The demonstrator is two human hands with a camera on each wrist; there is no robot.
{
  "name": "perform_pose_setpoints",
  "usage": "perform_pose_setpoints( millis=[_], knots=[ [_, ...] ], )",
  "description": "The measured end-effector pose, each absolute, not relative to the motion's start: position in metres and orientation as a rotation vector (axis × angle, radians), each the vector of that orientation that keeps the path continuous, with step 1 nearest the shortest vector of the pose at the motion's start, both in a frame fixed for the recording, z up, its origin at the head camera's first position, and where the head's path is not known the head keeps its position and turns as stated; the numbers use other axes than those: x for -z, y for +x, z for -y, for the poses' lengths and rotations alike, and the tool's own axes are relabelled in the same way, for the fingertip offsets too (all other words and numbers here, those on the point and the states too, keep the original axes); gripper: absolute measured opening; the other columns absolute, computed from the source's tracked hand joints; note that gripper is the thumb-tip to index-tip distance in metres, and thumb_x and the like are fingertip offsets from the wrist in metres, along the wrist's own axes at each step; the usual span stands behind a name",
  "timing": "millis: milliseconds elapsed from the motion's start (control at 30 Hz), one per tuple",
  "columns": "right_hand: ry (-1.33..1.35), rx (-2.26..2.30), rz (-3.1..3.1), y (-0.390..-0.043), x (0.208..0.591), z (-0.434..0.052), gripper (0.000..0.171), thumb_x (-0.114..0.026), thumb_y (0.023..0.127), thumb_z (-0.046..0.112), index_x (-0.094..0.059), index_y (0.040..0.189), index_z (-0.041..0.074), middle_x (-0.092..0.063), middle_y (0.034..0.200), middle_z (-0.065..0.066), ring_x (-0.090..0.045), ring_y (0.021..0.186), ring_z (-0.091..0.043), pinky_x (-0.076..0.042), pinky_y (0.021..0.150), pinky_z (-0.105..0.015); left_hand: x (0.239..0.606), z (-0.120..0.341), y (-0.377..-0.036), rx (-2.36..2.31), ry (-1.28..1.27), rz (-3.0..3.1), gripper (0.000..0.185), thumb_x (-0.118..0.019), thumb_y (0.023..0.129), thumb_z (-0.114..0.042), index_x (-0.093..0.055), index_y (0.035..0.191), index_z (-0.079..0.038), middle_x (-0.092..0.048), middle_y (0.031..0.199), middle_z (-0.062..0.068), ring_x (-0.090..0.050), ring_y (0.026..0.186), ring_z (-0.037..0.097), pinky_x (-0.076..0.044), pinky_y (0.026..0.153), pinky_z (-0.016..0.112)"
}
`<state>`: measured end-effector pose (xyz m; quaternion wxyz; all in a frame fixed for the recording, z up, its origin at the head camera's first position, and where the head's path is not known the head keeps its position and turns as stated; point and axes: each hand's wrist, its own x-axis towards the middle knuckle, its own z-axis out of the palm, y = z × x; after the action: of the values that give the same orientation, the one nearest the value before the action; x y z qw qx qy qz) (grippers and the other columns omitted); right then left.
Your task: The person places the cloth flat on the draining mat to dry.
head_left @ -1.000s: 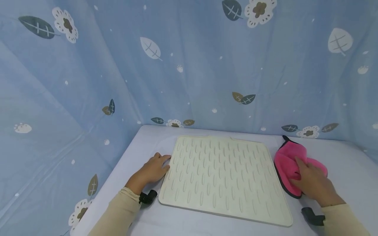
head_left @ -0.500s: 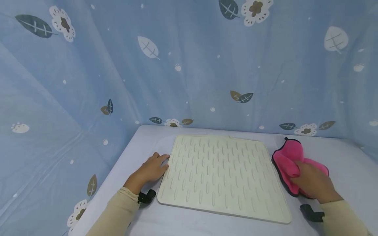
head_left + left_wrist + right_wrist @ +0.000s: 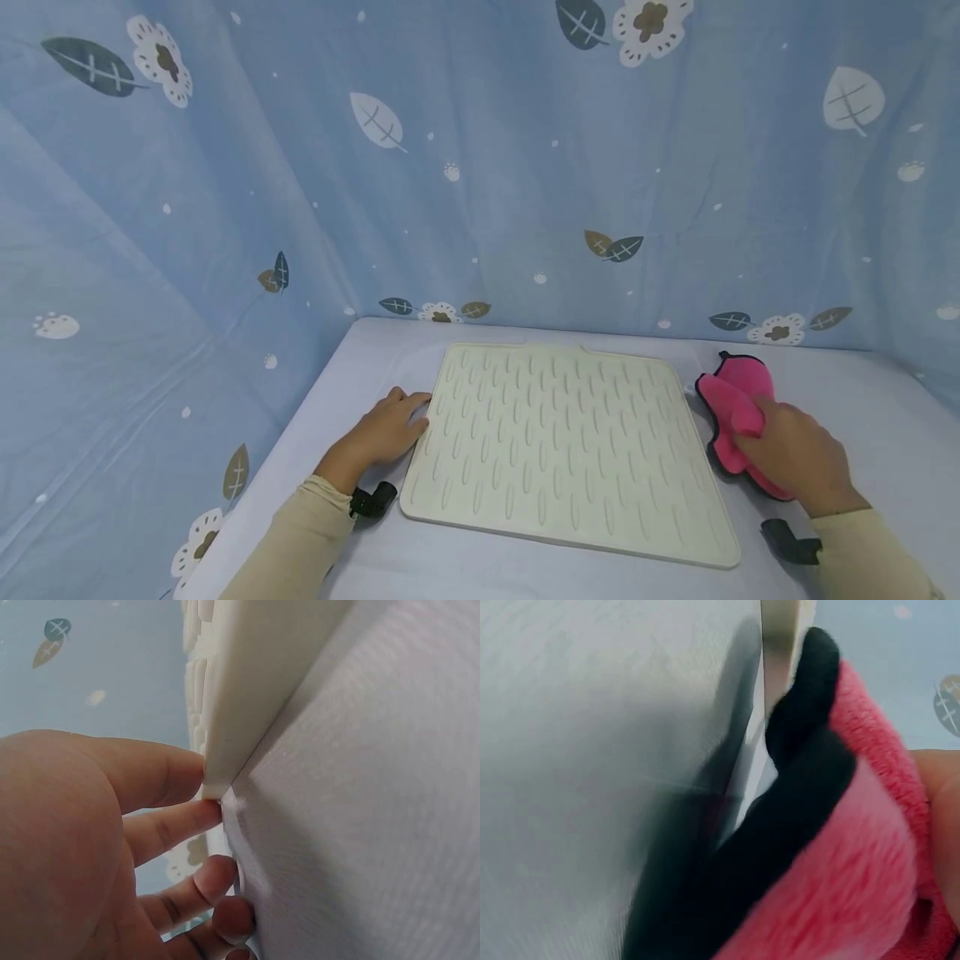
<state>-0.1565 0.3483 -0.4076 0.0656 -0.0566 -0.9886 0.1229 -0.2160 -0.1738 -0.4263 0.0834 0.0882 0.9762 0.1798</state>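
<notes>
One cream mat [image 3: 562, 450], one pink cloth [image 3: 731, 408], two hands.

Pale lavender table [image 3: 525, 575]: cream ribbed mat [image 3: 562, 450] flat at centre, pink cloth [image 3: 731, 400] beside mat's right edge.

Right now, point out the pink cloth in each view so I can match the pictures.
Head view: the pink cloth lies right of the cream mat, bunched under the right hand.
Left wrist view: not in it; only the left hand at the mat's edge.
Right wrist view: it fills the lower right, black trim leading.
Shared landmark: the cream mat's edge.
</notes>
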Motion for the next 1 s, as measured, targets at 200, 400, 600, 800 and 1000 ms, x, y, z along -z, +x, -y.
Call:
perform_pose_setpoints(
  millis=[200, 400, 600, 800, 1000],
  knots=[
    [-0.204, -0.406, 2.871, -0.155, 0.405, -0.341, 0.035, -0.077, 0.078, 0.017, -0.052, 0.088, -0.004, -0.054, 0.064, -0.012, -0.050, 0.055, -0.021, -0.048, 0.046, -0.039, 0.425, 0.172, -0.216, -0.532, 0.253, -2.910, 0.050, -0.056, 0.101, -0.029, -0.048, 0.149, -0.018, -0.052, 0.117, 0.015, -0.052, 0.094, 0.023, -0.049, 0.082, 0.046],
    [-0.177, -0.400, 2.779, -0.155, 0.404, -0.338, 0.042, -0.081, 0.075, 0.015, -0.053, 0.094, -0.010, -0.057, 0.070, -0.021, -0.053, 0.055, -0.025, -0.053, 0.049, -0.049, 0.425, 0.173, -0.217, -0.521, 0.256, -2.913, 0.050, -0.055, 0.101, -0.029, -0.048, 0.149, -0.018, -0.052, 0.116, 0.015, -0.052, 0.095, 0.023, -0.049, 0.082, 0.046],
    [-0.094, -0.392, 2.670, -0.154, 0.403, -0.333, 0.046, -0.084, 0.071, 0.011, -0.055, 0.097, -0.012, -0.058, 0.073, -0.027, -0.056, 0.054, -0.032, -0.053, 0.052, -0.056, 0.426, 0.174, -0.216, -0.514, 0.264, -2.913, 0.050, -0.055, 0.101, -0.028, -0.048, 0.149, -0.017, -0.052, 0.118, 0.016, -0.054, 0.098, 0.025, -0.049, 0.085, 0.048],
    [-0.070, -0.403, 2.630, -0.153, 0.397, -0.325, 0.049, -0.086, 0.070, 0.009, -0.056, 0.101, -0.014, -0.059, 0.077, -0.030, -0.057, 0.057, -0.036, -0.053, 0.054, -0.058, 0.427, 0.174, -0.217, -0.520, 0.261, -2.914, 0.050, -0.056, 0.101, -0.028, -0.047, 0.149, -0.017, -0.052, 0.117, 0.015, -0.053, 0.096, 0.023, -0.048, 0.083, 0.047],
    [-0.039, -0.428, 2.585, -0.148, 0.390, -0.316, 0.047, -0.087, 0.069, 0.008, -0.058, 0.100, -0.012, -0.059, 0.076, -0.028, -0.055, 0.057, -0.033, -0.053, 0.052, -0.057, 0.426, 0.174, -0.218, -0.511, 0.275, -2.922, 0.050, -0.055, 0.101, -0.029, -0.047, 0.149, -0.017, -0.052, 0.117, 0.015, -0.052, 0.095, 0.023, -0.048, 0.082, 0.046]
  ],
)
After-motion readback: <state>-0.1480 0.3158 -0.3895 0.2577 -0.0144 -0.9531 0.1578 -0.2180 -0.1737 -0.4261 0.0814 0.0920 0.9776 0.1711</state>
